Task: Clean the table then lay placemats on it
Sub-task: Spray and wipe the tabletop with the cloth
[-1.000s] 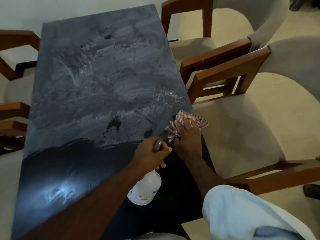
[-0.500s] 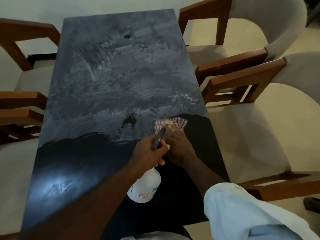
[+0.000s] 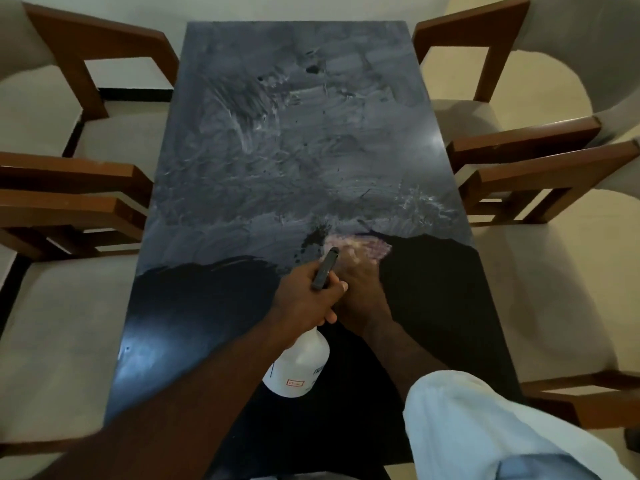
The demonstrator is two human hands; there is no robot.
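While the left hand [image 3: 308, 292] holds the spray bottle [image 3: 298, 367] over the desk [image 3: 277, 150], its grip is wrapped round the bottle neck, and the dark nozzle [image 3: 325, 268] points away from the person. The nozzle and left hand partly hide the right hand [image 3: 362, 296], which presses a checked cloth [image 3: 372, 249] onto the desk. The right grip appears flat with fingers extended, though blurred. The cloth lies where the smeared grey far area meets the dark glossy near area. Chairs [image 3: 519, 133] with wooden arms stand close along both long sides. A white sleeve [image 3: 467, 420] covers the near right corner.
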